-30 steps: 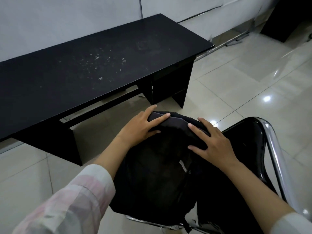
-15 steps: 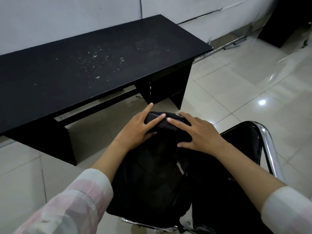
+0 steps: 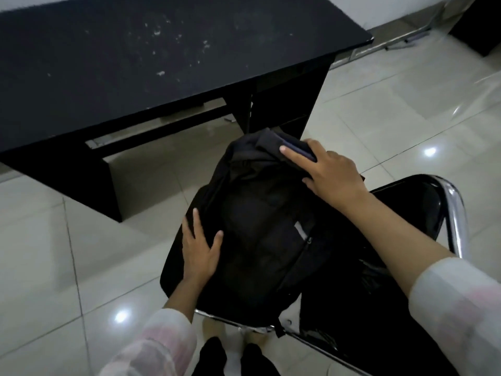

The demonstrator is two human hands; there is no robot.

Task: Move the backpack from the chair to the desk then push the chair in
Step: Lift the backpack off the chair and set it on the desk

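Observation:
A black backpack stands leaning on the seat of a black chair with a chrome frame, just in front of the black desk. My left hand is spread against the backpack's lower left side, thumb on its front panel. Over the backpack's top right corner, my right hand curls its fingers around the folded top edge. The backpack's underside and the chair seat beneath it are hidden.
The desk top is dusty with white specks, and its right end panel stands close behind the backpack. Glossy floor tiles surround the chair. A dark cabinet sits at the far right, with a metal bar along the wall base.
My left hand slid from the backpack's top down to its lower left side. The right hand shifted over the top right corner. The view tilted downward and closer.

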